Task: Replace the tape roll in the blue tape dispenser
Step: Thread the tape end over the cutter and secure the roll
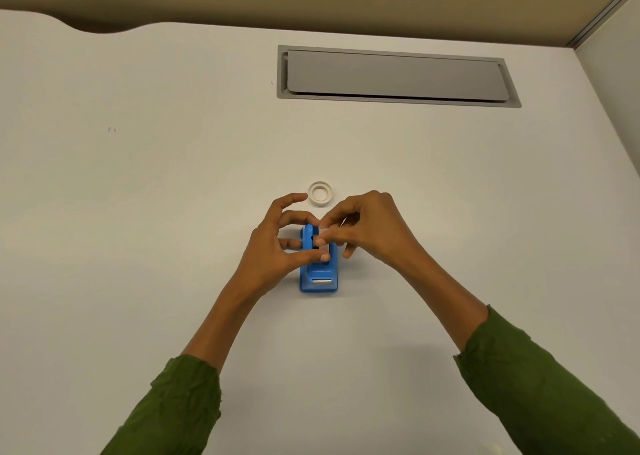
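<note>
- Smooth, matte white desk [138, 212] fills the head view, its far edge cut in a soft wave against a tan wall.
- Set flush into the desk toward the far right corner is a long grey hatch [396, 75] with rounded corners and a flat lid.
- Blue plastic dispenser [318, 271] stands at mid-desk, a glossy wedge with rounded edges; a small metal cutter strip glints on its near end.
- Left hand [273, 250] cups the dispenser's left side, thumb laid across its top, the other fingers curled and spread loosely apart.
- Right hand [367, 229] reaches over the dispenser's far end, thumb and fingertips pinched together on a clear roll [323, 236] seated in the dispenser slot; the roll is mostly hidden by fingers.
- Just beyond the hands, a pale ring [320, 193] lies flat on the desk, thin-walled and round, apart from the dispenser.
- Crinkled green cloth sleeves [180, 406] cover both forearms.
</note>
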A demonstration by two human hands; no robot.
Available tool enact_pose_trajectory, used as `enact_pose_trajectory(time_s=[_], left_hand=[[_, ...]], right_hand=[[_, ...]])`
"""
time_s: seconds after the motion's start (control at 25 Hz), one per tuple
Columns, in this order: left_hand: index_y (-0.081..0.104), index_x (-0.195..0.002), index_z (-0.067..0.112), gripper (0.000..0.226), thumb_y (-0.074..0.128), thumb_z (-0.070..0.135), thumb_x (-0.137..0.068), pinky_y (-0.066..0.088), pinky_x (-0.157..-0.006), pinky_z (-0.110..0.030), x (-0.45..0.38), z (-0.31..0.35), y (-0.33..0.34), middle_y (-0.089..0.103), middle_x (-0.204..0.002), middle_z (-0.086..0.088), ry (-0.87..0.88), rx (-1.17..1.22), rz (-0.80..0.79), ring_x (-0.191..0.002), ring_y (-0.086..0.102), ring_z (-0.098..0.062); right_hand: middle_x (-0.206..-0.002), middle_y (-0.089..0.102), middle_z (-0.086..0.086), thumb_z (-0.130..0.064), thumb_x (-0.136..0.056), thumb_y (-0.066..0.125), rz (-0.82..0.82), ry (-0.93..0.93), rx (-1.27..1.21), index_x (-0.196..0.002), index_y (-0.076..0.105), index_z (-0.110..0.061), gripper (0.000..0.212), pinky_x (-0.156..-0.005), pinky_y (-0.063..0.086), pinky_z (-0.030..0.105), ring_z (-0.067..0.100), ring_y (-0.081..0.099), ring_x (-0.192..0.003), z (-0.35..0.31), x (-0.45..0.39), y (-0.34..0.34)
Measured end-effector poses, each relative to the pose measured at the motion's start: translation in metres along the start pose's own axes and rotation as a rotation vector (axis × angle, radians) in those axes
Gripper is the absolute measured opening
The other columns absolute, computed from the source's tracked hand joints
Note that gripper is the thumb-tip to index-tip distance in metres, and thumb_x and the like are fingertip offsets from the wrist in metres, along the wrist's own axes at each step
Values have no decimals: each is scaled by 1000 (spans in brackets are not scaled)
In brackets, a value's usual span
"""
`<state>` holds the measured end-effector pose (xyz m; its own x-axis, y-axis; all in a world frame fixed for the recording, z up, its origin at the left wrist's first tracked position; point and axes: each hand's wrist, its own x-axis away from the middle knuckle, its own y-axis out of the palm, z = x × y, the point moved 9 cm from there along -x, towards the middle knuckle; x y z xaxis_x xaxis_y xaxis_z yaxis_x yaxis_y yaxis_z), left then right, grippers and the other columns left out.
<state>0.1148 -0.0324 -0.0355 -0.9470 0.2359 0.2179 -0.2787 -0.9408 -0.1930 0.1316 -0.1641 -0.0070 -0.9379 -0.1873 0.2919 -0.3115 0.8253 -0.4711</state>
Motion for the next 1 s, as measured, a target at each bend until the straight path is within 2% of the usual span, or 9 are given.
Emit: enact_pose_trajectory(time_s=[0.16, 0.24, 0.32, 0.4, 0.56, 0.68, 0.84, 1.0], left_hand=[[40, -127, 27, 78, 83, 12, -63, 53, -75, -15, 0, 1, 1, 61, -107, 5, 16, -10, -12, -104, 58, -13], [41, -124, 30, 75, 82, 12, -64, 52, -72, -9, 1, 1, 2, 60, -104, 10, 23, -13, -21, -103, 57, -10], [40, -123, 32, 74, 81, 12, -65, 51, -72, -7, 1, 2, 4, 58, -103, 12, 30, -23, -31, -102, 56, -7], [40, -126, 29, 75, 80, 11, -66, 52, -74, -11, 0, 3, 5, 58, -108, 6, 35, -32, -40, -104, 56, -10], [40, -134, 23, 73, 77, 15, -71, 50, -87, -26, 4, 7, 9, 51, -125, 0, 56, -127, -89, -113, 51, -14], [46, -132, 24, 64, 74, 23, -75, 46, -93, -28, 10, 9, 11, 39, -141, 4, 82, -184, -150, -123, 45, -13], [56, -124, 22, 45, 68, 23, -81, 48, -92, -30, 13, 9, 7, 50, -134, 4, 108, -210, -113, -119, 48, -13], [60, -117, 21, 38, 68, 17, -80, 50, -87, -31, 12, 9, 8, 56, -127, 2, 152, -204, -97, -115, 51, -14]], right_hand=[[-63, 66, -5, -17, -72, 79, 53, 11, 51, -75, 76, -13, 6, -40, 46, 13, 5, 57, -41, -2, -3, -3], [-72, 66, -4, -20, -75, 76, 75, 0, 99, -77, 75, -14, 7, -42, 48, 15, 6, 60, -50, -3, -4, -3], [-78, 63, -7, -23, -77, 74, 104, -10, 144, -81, 75, -14, 10, -54, 54, 25, 13, 64, -66, -1, -3, -4], [-79, 60, -8, -26, -77, 74, 148, -21, 137, -82, 75, -16, 12, -63, 53, 33, 16, 62, -74, -1, -1, -6], [-76, 55, -7, -26, -78, 73, 235, -167, 195, -81, 75, -18, 9, -63, 46, 34, 12, 54, -70, -12, 11, -7], [-79, 55, -3, -25, -80, 72, 279, -204, 163, -86, 75, -15, 12, -64, 48, 31, 14, 54, -72, -10, 22, -3], [-85, 49, -3, -22, -79, 72, 374, -251, 181, -90, 75, -15, 13, -70, 37, 19, 14, 45, -82, -7, 35, -2], [-88, 59, 8, -22, -77, 71, 481, -387, 299, -85, 76, -15, 12, -74, 36, 36, 16, 40, -92, -15, 50, 2]])
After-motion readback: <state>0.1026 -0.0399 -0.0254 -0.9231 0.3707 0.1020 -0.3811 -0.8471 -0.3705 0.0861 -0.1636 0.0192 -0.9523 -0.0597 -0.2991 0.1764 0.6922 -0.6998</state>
